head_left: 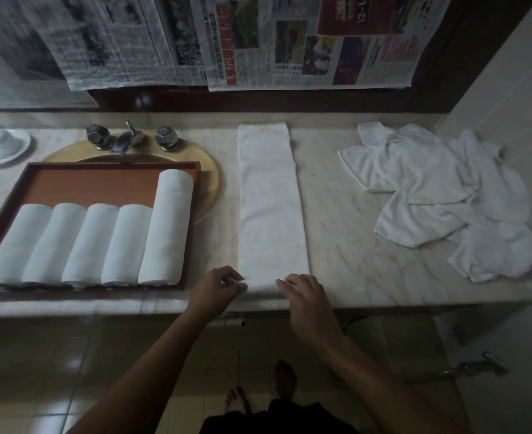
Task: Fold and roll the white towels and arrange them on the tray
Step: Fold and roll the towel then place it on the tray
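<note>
A person's bare feet (281, 382) are standing on a dim tiled floor (133, 355), seen from above. A metal sprayer (477, 368) is lying low on the right.

Two bare forearms are reaching forward to the front edge of a pale marble bench (352, 245). The left hand (217, 286) is pinching the near left corner of a folded towel (271, 198) between thumb and curled fingers. The right hand (305, 292) is curling its fingers down onto the near right corner of the same towel, gripping it. The towel's near end is blurring between the two hands.

The folded towel is lying flat as one long narrow white strip, running from the front edge of the bench straight back to the rear.

To the left, just beside the strip, a brown wooden tray (101, 183) is sitting on the bench. Five rolled towels (89, 242) are lying in it side by side, touching, along its near side. The rightmost roll is reaching further back than the other four.

On the right, well apart from the strip, a pile of loose towels (440, 195) is lying crumpled.

Behind the tray, a golden basin (209, 173) is showing partly, with metal taps (126, 139) at its back. A white dish (3, 147) is sitting at the far left.

Newspaper sheets (289, 42) are hanging along the wall beyond.
</note>
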Demonstrator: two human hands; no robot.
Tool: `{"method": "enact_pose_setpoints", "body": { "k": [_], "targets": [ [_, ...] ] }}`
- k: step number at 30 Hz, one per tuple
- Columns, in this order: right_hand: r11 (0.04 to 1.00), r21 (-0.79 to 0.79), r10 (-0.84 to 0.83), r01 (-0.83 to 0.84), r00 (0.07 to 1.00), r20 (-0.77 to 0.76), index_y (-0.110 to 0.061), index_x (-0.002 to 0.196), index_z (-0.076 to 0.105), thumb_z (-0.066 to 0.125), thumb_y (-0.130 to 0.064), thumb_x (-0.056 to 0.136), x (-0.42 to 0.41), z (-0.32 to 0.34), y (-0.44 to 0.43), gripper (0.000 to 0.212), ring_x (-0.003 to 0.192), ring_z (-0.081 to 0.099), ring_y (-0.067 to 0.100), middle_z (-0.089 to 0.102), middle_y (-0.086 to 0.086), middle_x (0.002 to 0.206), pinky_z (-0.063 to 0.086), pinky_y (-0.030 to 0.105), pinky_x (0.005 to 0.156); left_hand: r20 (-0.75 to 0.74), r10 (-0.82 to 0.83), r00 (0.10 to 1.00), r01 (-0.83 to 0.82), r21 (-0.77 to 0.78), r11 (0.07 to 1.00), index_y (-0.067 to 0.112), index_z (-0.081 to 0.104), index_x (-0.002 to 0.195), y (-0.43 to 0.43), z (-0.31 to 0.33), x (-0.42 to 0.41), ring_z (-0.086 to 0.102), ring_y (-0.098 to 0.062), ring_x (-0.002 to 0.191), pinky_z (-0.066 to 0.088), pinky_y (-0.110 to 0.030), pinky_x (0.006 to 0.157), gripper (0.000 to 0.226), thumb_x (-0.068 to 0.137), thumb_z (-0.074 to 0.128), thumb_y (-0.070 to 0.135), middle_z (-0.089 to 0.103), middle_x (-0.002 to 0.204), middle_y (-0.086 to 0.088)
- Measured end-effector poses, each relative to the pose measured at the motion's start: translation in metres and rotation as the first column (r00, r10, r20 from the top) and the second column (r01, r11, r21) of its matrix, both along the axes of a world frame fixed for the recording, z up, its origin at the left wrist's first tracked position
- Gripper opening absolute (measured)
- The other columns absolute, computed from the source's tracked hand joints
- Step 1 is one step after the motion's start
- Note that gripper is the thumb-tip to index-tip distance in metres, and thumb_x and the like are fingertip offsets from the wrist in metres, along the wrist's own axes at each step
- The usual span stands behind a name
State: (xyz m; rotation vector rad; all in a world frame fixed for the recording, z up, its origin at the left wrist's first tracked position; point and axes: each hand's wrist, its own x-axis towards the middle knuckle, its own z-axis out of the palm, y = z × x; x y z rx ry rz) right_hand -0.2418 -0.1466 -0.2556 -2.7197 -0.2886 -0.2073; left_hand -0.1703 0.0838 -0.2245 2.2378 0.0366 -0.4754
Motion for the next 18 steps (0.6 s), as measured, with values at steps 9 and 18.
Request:
{"method": "enact_pose_setpoints", "body": {
  "k": [9,18],
  "targets": [
    [0.98,-0.179,0.073,-0.09,0.992,-0.098,-0.01,0.159,0.033,0.054,0.001,0.085,0.004,-0.01,-0.003,0.078,0.155,0.023,0.036,0.032,0.015,0.165,0.022,0.055,0.125,0.402,-0.542,0.738,0.265,0.565,0.781,0.017,0.03,0.16,-0.04,-0.044,-0.042,0.02,-0.029,0.156,0.016,-0.051,0.125,0.068,0.098,0.059,0.017,0.026,0.168,-0.007],
    [0.978,-0.16,0.104,-0.13,0.982,-0.159,0.001,0.144,0.053,0.076,0.01,0.064,0.032,-0.002,-0.015,0.083,0.128,0.06,0.035,0.06,0.02,0.14,0.043,0.047,0.112,0.351,-0.628,0.695,0.408,0.526,0.746,0.011,0.033,0.158,-0.016,-0.036,0.0,0.041,-0.029,0.147,0.04,-0.045,0.114,0.075,0.09,0.062,0.003,0.042,0.16,-0.012]
  ]
}}
